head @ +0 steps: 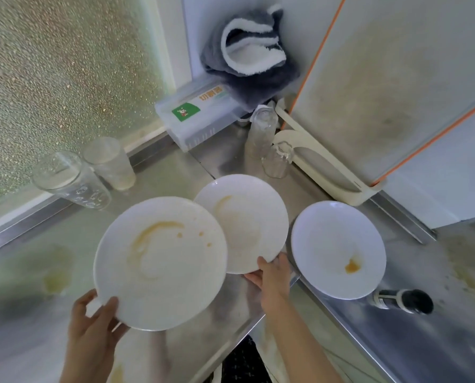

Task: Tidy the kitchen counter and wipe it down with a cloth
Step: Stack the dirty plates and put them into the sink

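Nearest the camera, the left hand (92, 316) is gripping the near rim of a large plate (160, 262), thumb lying on top and fingers curling underneath; the plate is carrying an orange smear and a few drops, and is being held above the steel counter (175, 172); its far right edge is overlapping a second plate (247, 222), though whether the two are touching cannot be told; the right hand (272, 275) is pinching that second plate at its near rim, thumb over the edge and fingers below; just to the right a third plate (338, 248) is sitting flat on the counter with an orange blob near its front; near it a dark bottle (402, 301) is lying on its side; yellowish stains (55, 280) are showing on the counter to the left, and more are speckling the right side; farther back on the left two clear glasses (70, 181) are standing beside the frosted window (65, 64); behind the plates two clear jars (261, 131) are standing next to a cream holder (327, 167), in which an orange-edged cutting board (382, 78) is leaning upright; in the far corner the grey and white cloth (250, 56) is hanging bunched over the end of a white plastic box (197, 114), well apart from both hands.
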The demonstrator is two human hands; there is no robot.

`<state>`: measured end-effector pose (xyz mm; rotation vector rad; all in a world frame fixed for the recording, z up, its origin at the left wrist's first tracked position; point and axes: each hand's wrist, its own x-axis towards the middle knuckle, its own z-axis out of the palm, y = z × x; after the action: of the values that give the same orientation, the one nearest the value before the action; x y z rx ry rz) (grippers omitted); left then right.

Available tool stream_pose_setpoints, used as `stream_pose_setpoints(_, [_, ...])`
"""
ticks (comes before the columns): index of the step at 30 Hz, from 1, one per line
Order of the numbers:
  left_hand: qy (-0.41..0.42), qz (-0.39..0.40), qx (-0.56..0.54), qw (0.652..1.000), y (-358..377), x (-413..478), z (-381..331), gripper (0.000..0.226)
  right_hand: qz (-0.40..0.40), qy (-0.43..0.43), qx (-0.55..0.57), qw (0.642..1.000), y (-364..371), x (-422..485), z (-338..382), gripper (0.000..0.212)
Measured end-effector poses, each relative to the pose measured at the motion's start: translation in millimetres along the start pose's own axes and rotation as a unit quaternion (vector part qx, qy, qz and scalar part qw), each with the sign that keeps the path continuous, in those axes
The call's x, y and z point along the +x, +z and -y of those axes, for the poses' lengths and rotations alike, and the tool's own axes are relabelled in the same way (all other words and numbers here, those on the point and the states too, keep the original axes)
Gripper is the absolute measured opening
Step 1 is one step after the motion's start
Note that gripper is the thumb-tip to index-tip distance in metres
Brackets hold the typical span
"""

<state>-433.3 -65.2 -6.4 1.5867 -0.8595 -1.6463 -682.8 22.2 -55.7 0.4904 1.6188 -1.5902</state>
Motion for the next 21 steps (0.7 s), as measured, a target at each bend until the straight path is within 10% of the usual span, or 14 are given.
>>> stream_pose_setpoints(5, [-0.008, 0.046, 0.022, 0.999, 30, 1, 5, 0.032, 0.036, -0.041, -0.013, 0.998, -31, -15, 8, 0.034])
stream_pose_setpoints(21, [0.010, 0.173, 0.084, 0.981, 141, -3, 25, 0.028, -0.195, -0.048, 0.193, 0.960, -123, 13, 34, 0.021])
